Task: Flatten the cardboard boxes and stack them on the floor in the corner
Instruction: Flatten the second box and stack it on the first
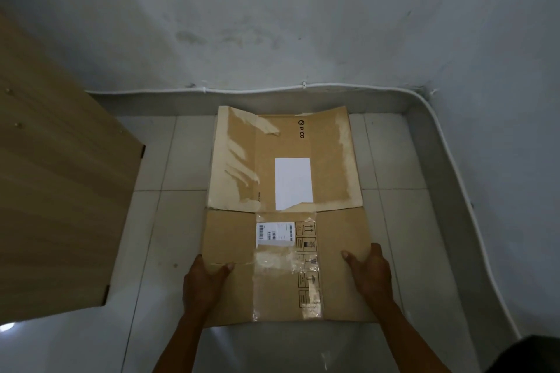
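A flattened brown cardboard box [230, 239] lies flat on the white tiled floor, bearing a barcode label, clear tape and handling symbols. Its far part overlaps a second flattened box [327, 157] with a PICO logo, a blank white label and torn tape marks, which reaches almost to the back wall. My left hand [204, 285] grips the near box's left edge, thumb on top. My right hand [371, 275] grips its right edge the same way. Both forearms come in from the bottom of the view.
A wooden furniture panel [60, 191] stands close on the left. A grey wall [272, 24] with a white cable [448, 160] along its base runs across the back and curves down the right side. A dark object [530, 354] sits at the bottom right.
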